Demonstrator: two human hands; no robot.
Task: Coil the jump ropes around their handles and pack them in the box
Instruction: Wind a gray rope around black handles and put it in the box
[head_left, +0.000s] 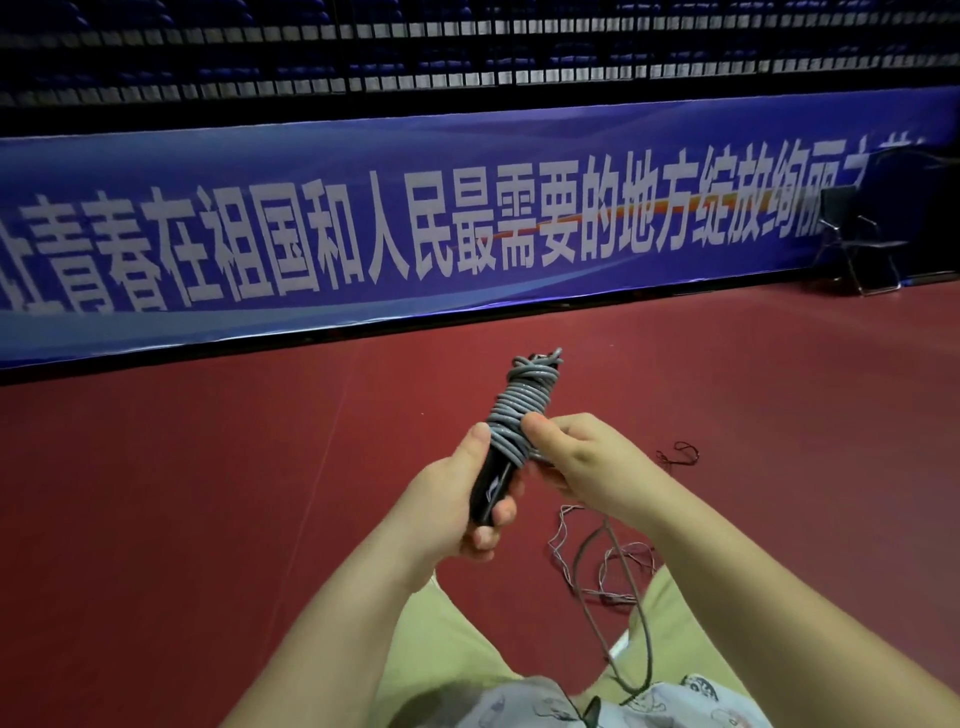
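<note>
The left hand (457, 499) grips the black handles (491, 488) low down; grey rope (519, 410) coils above that grip, where the right hand (582, 457) pinches it.

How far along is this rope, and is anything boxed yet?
Most of the grey rope is coiled around the black handles. The left hand grips the handles; the right hand pinches the coil. A loose rope tail remains. No box is visible.

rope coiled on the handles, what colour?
Grey rope, wound on black handles; head view, the only one.
</note>
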